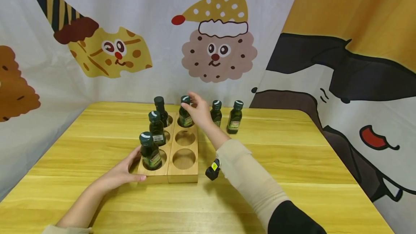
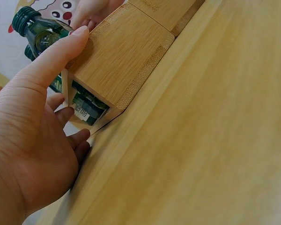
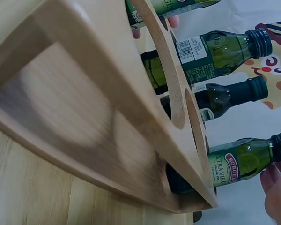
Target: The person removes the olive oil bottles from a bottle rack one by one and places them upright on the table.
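Note:
A wooden bottle rack, made of two blocks side by side, stands on the table. My left hand holds its near left corner, thumb on the front face and fingers by the open left end. My right hand pinches the cap of a small olive oil bottle, whose base sits inside the far right hole; its label shows in the right wrist view. Three more dark green bottles fill the left row: a near one, a middle one and a slimmer far one. Two right-hand holes hold nothing.
Two similar bottles stand on the table right of the rack, one partly behind my right hand, the other farther right. A small black device with a yellow sticker shows under my right sleeve. A cartoon-printed cloth hangs behind the table.

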`<state>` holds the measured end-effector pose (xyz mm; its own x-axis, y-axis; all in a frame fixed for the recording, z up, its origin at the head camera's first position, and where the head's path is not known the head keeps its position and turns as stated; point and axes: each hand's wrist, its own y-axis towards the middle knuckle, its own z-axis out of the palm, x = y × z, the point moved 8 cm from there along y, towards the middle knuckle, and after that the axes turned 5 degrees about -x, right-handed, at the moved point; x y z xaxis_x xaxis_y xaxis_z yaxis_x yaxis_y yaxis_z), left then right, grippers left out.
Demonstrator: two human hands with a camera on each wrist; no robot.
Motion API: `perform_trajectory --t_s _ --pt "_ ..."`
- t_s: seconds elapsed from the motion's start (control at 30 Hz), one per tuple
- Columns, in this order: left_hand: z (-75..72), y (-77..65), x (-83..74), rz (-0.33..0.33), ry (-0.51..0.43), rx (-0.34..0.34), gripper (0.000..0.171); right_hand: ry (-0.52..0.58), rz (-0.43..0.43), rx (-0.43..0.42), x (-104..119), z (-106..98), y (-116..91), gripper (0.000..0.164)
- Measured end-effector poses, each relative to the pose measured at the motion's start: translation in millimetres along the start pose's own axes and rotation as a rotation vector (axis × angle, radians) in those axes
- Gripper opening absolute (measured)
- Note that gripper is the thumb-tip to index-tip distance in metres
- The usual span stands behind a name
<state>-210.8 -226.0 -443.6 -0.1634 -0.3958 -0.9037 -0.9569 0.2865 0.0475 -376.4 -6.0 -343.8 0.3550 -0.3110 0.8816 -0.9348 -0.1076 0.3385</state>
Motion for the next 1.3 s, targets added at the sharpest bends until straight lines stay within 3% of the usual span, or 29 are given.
perform_trajectory --t_s 0.73,1.07,1.3 --pt "0.0 -1.1 -0.6 -0.007 0.019 -0.004 0.109 0.017 0.036 -0.066 -0.3 3.3 -2.1 0.039" --pt "-0.1 -0.4 -2.0 -0.007 0.010 0.002 0.110 0.011 -0.047 -0.082 20.5 -7.6 -1.2 0.038" --pt "0.6 -0.8 -3.0 -0.009 0.018 0.004 0.110 0.048 -0.052 -0.098 31.8 -14.1 -4.3 0.038"
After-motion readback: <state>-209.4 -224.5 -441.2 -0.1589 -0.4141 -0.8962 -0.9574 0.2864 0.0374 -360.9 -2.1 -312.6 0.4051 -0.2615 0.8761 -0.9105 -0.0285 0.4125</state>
